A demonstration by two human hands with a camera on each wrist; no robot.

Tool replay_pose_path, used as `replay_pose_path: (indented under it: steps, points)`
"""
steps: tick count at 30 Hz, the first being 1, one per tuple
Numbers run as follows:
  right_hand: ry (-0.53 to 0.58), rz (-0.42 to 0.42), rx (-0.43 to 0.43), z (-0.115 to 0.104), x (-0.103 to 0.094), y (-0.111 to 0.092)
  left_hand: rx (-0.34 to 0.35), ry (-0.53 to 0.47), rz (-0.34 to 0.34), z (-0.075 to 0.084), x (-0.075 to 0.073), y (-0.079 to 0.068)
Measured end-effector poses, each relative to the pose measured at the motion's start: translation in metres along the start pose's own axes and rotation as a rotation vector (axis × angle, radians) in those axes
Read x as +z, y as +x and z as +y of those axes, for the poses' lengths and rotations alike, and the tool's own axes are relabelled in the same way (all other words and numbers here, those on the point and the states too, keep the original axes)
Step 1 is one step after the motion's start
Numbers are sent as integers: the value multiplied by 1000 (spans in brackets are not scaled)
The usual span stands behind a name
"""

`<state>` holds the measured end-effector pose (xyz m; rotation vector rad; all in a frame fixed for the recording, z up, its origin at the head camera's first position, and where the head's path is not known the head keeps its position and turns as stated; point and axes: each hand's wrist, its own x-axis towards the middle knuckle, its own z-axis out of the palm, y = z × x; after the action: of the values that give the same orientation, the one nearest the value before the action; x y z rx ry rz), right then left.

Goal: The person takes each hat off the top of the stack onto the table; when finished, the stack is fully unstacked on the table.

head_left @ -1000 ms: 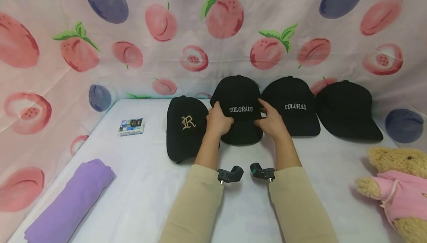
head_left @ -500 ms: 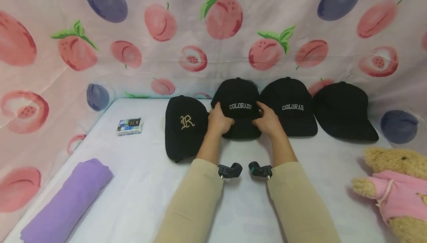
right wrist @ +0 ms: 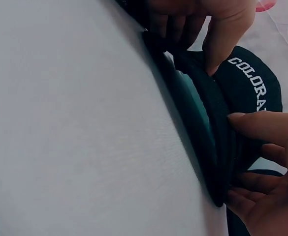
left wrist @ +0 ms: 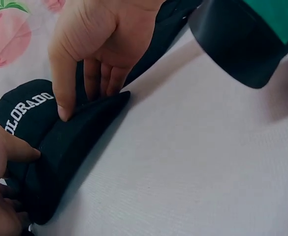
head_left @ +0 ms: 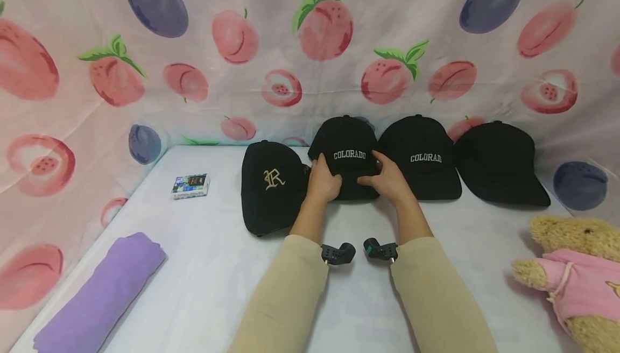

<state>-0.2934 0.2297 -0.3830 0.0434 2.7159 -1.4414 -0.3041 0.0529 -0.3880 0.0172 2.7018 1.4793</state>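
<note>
A black baseball cap (head_left: 345,138) lettered COLORADO stands second from the left in a row of caps, brim toward me. My left hand (head_left: 323,181) holds its left side, the thumb on the brim and the other fingers curled at the side. On the opposite side my right hand (head_left: 389,179) grips the brim, its thumb on top and fingers under the edge, as the right wrist view shows. To the left sits a black cap with a gold R (head_left: 268,191); a second COLORADO cap (head_left: 419,151) is close on the right.
A plain black cap (head_left: 499,162) ends the row at the right. A small patterned box (head_left: 190,186) and a rolled purple cloth (head_left: 101,294) lie at left. A teddy bear in pink (head_left: 581,283) lies at right. A fruit-print curtain (head_left: 329,89) hangs behind.
The held cap's brim has shifted back into line with the neighbouring cap. Both hands have drawn closer together over the brim, the right thumb moving inward.
</note>
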Motion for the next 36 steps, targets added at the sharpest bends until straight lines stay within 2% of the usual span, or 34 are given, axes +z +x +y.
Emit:
replay_pose_path:
  steps: [12, 36]
  points:
    - [-29, 9, -50, 7, -1, 2, 26, -14, -7, 2, 6, 5]
    - [9, 36, -92, 16, -6, 2, 63, -47, -28, -3, 15, 11]
